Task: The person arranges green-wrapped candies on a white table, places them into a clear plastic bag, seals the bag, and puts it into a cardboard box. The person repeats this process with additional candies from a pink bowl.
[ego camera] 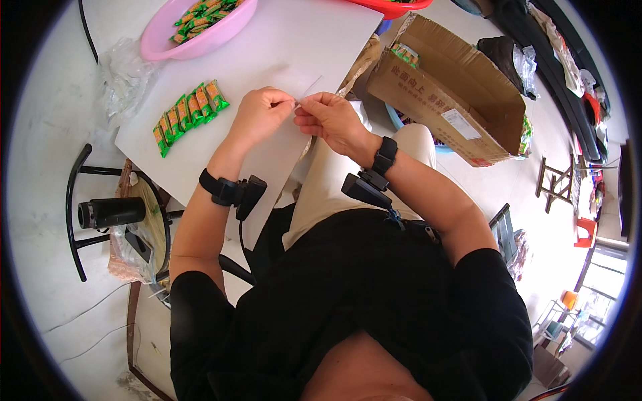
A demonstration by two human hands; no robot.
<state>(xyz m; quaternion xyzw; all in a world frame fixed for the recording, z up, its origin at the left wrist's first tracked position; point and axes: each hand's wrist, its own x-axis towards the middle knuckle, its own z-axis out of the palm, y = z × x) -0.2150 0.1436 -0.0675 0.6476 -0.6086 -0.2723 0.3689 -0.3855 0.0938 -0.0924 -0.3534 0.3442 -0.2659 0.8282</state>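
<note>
Over the white table, my left hand (264, 114) and my right hand (328, 119) meet at the fingertips. Between them they pinch the edge of something thin and clear (313, 85), perhaps plastic film or a small bag; its shape is hard to make out. To the left of my left hand lies a slanting row of several green-and-orange wrapped snack packets (188, 116), side by side on the tabletop (210, 165). A pink plastic basin (150, 42) at the table's far edge holds many similar packets (200, 19).
Crumpled clear plastic (125, 75) lies at the table's left edge. On the right stands an open cardboard box (426, 87), with a blue basin (395, 118) partly under it. A red basin (401, 7) is beyond. At left, a black chair (75, 200) bears a black cylinder (118, 212).
</note>
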